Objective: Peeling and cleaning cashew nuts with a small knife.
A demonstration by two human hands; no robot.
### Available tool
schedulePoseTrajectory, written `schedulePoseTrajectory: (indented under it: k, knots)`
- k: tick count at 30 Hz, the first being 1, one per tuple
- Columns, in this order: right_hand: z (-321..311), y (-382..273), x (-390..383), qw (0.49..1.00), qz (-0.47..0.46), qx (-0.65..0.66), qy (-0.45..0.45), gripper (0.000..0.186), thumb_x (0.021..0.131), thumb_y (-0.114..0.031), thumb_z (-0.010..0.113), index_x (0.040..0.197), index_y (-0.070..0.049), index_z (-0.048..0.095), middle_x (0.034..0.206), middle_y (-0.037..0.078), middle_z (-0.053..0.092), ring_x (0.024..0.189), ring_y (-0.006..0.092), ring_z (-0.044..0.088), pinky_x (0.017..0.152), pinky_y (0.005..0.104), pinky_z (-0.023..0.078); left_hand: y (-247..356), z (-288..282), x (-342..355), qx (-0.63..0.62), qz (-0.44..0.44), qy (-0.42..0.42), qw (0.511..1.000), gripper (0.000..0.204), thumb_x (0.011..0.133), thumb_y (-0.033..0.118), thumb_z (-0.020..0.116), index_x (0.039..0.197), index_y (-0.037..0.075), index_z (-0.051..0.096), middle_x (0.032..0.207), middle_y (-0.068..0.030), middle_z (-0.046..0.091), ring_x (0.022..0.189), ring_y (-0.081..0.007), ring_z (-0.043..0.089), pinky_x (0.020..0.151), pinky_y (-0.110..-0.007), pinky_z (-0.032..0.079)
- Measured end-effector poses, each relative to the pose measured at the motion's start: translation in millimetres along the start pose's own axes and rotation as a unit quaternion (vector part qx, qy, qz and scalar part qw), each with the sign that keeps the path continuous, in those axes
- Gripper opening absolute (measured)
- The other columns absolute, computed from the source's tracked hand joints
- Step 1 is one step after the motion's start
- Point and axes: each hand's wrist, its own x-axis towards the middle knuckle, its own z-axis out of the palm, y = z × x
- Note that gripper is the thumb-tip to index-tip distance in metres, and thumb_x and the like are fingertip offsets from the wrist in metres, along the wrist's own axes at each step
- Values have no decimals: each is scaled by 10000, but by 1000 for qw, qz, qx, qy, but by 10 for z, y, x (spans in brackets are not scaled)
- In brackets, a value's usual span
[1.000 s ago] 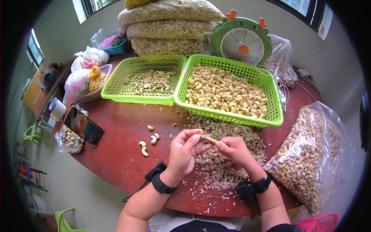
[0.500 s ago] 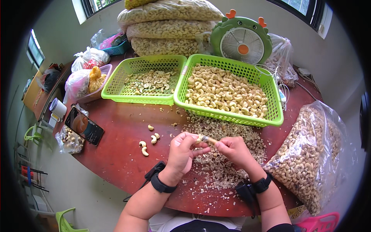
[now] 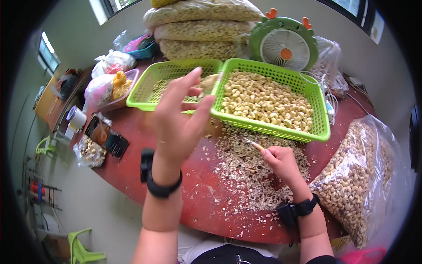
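My left hand [image 3: 178, 119] is raised in front of the left green basket [image 3: 143, 104], fingers spread and smeared by motion. Beyond its fingertips a pale blurred shape [image 3: 210, 81] shows against that basket, too smeared to name surely. My right hand [image 3: 281, 162] grips a small knife [image 3: 256, 144] with a wooden handle, its blade pointing up and left over a heap of pale nut-skin scraps [image 3: 246, 176]. In the right green basket [image 3: 272, 129] lie many peeled-looking cashews [image 3: 263, 101]. Fewer pale pieces lie in the left basket, partly hidden by my hand.
A clear bag of cashews [image 3: 351, 185] leans at the table's right edge. Stacked full bags [image 3: 206, 31] and a green fan [image 3: 285, 46] stand behind the baskets. On the left are a phone [image 3: 107, 136], a small nut bag [image 3: 90, 151] and a pink basket [image 3: 132, 83].
My left hand has left the knife tip, where it held a cashew, and swung up toward the left basket, opening. My right hand keeps the knife. The view has shifted slightly.
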Motion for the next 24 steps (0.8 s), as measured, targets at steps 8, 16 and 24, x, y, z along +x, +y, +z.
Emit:
schedulePoseTrajectory:
  k: [8,16,24]
  knots:
    - [99,-80,-22,1000,-27,0,-9,321,795,-250,552,613,14,544,461,76,446,415,114,400,415,290,336,-939,-590,-476,331,-250,-128,901,156,710,193,629,768,49,640,683,-106,623,634,-215,611,598,-316,474]
    - [112,-92,-56,999,-26,-7,-26,323,795,-258,551,622,15,543,453,80,440,403,118,392,414,296,340,-904,-325,-664,169,-408,-210,872,162,743,150,597,847,26,612,674,-91,614,666,-157,605,550,-280,479]
    - [57,-210,-87,997,-3,40,-71,325,808,-251,539,634,24,529,490,56,441,445,92,383,430,273,328,-556,-22,-849,-425,-541,-119,716,208,820,47,511,1022,-2,524,811,-83,585,678,-138,573,581,-236,491]
